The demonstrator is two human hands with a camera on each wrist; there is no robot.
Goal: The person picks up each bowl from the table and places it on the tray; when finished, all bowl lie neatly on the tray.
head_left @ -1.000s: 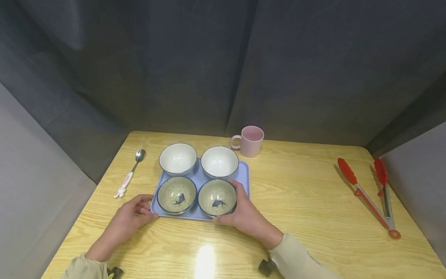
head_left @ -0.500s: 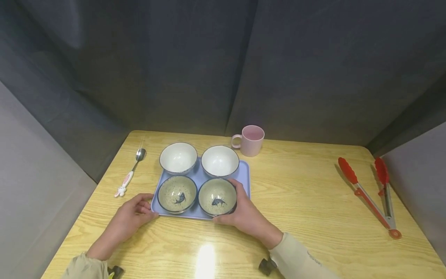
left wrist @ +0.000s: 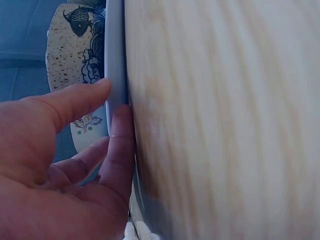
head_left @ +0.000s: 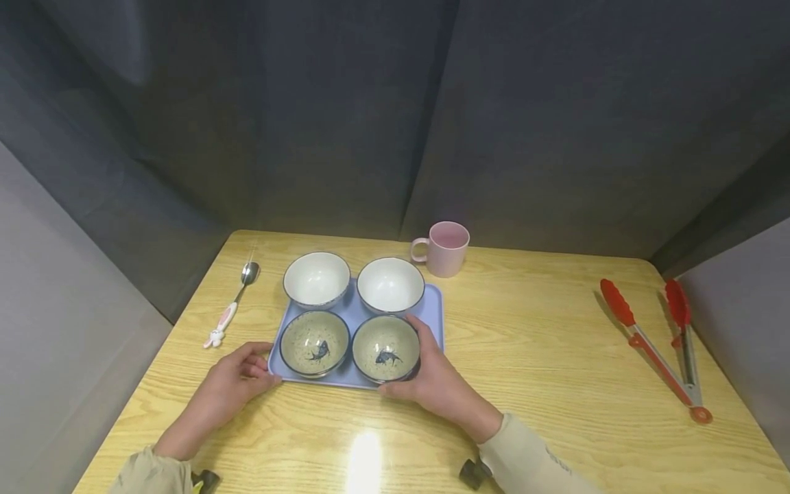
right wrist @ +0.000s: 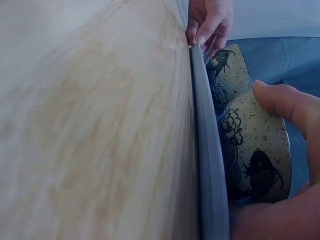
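A blue tray (head_left: 435, 322) bears two white bowls (head_left: 317, 280) at the back and two speckled bowls with fish drawings in front. My left hand (head_left: 231, 381) holds the tray's front left corner; in the left wrist view, its thumb and fingers (left wrist: 120, 145) meet the tray rim (left wrist: 116, 55). Around the front right speckled bowl (head_left: 384, 339), my right hand (head_left: 435, 377) is curved, thumb at the front and fingers along the right side. In the right wrist view its thumb lies against that bowl's painted wall (right wrist: 262, 150). The front left speckled bowl (head_left: 313, 336) stands beside it, untouched.
Left of the tray lies a spoon (head_left: 228, 315) with a rabbit handle. A pink mug (head_left: 447, 254) stands behind the tray's right side. Red-tipped tongs (head_left: 657, 363) lie spread at the table's right. A dark curtain (head_left: 345, 123) hangs beyond the back edge.
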